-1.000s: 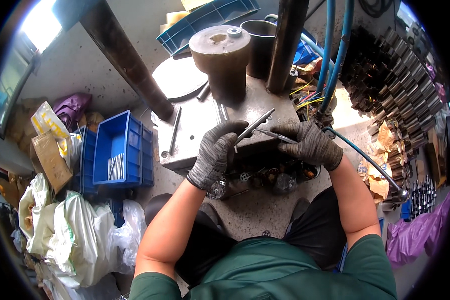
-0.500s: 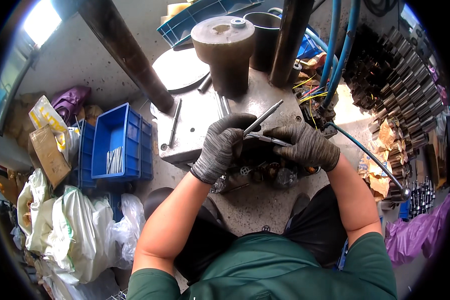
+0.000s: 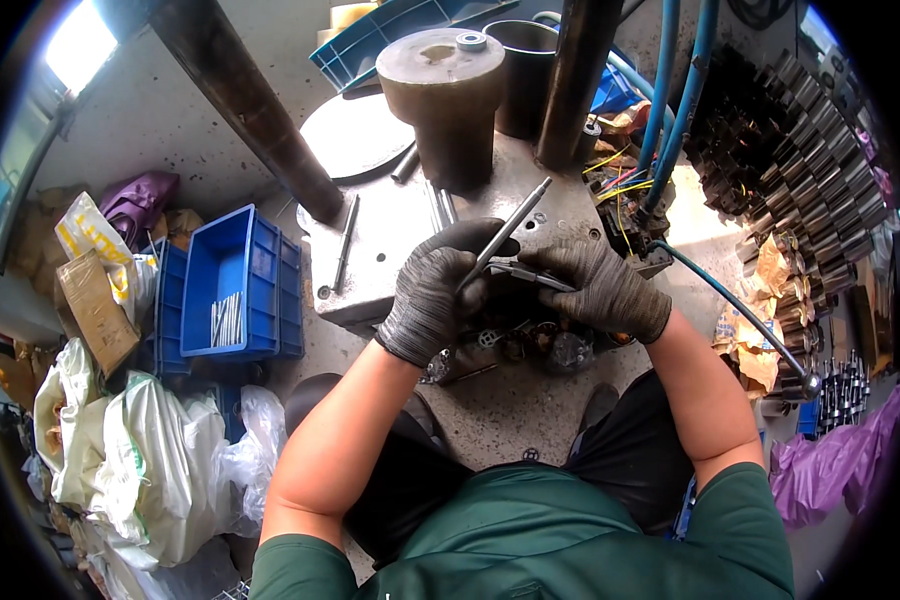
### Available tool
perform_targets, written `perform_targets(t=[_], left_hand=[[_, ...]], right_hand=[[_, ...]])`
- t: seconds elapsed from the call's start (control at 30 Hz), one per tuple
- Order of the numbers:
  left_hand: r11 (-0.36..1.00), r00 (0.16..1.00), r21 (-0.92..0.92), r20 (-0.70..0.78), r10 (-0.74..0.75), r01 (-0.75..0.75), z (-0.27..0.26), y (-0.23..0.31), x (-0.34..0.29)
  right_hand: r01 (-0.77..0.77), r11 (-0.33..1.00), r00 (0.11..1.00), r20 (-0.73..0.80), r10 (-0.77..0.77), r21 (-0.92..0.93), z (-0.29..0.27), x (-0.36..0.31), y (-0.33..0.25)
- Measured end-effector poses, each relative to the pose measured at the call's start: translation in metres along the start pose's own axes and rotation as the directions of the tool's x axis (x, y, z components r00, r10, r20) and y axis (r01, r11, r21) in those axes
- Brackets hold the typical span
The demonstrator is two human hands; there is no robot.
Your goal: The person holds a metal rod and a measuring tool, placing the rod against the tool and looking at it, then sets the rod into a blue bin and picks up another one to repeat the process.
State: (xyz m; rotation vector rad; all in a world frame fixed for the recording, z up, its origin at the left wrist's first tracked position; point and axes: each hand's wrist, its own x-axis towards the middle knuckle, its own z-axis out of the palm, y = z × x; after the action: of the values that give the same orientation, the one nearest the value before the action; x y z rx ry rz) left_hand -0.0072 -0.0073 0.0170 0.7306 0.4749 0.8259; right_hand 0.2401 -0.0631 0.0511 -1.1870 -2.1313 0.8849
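My left hand (image 3: 432,290), in a grey knit glove, is closed round a slim steel shaft (image 3: 510,230). The shaft slants up to the right, its narrower tip at the far end. My right hand (image 3: 605,290), gloved alike, pinches a thin silver metal piece (image 3: 532,273) whose kind I cannot make out. That piece reaches across to the left fingers, close under the shaft; whether the two touch is unclear. Both hands are over the near edge of a steel machine table (image 3: 370,235). Another thin rod (image 3: 347,243) lies on its left part.
A thick round metal block (image 3: 440,100) stands on the table, with a small ring (image 3: 471,41) on top. Dark columns (image 3: 250,110) rise either side. A blue crate (image 3: 240,290) holding several rods stands left. Blue hoses (image 3: 670,100), wires and stacked metal parts (image 3: 810,150) are at right.
The shaft in my left hand has shifted slightly left and nearer, and stands a little steeper. My right hand has moved slightly left with the silver piece. The view has shifted slightly.
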Motion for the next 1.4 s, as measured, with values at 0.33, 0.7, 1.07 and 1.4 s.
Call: perform_targets(t=[0.33, 0.7, 1.07, 1.4], left_hand=[[0.924, 0.996, -0.383, 0.087, 0.006, 0.028, -0.024, 0.0, 0.013], [0.933, 0.992, -0.339, -0.008, 0.128, -0.123, -0.008, 0.008, 0.009], [0.996, 0.989, -0.06, -0.135, 0.058, -0.067, -0.001, 0.005, 0.007], [0.995, 0.986, -0.024, -0.136, 0.094, -0.099, -0.004, -0.003, 0.005]], right_hand=[[-0.277, 0.891, 0.96, 0.066, 0.272, 0.36, 0.016, -0.015, 0.022], [-0.14, 0.817, 0.953, -0.301, -0.043, -0.559, 0.009, -0.024, 0.063], [-0.042, 0.727, 0.949, -0.254, -0.185, -0.685, 0.022, -0.017, 0.08], [-0.182, 0.969, 0.872, -0.483, 0.08, -0.168, 0.028, -0.018, 0.072]])
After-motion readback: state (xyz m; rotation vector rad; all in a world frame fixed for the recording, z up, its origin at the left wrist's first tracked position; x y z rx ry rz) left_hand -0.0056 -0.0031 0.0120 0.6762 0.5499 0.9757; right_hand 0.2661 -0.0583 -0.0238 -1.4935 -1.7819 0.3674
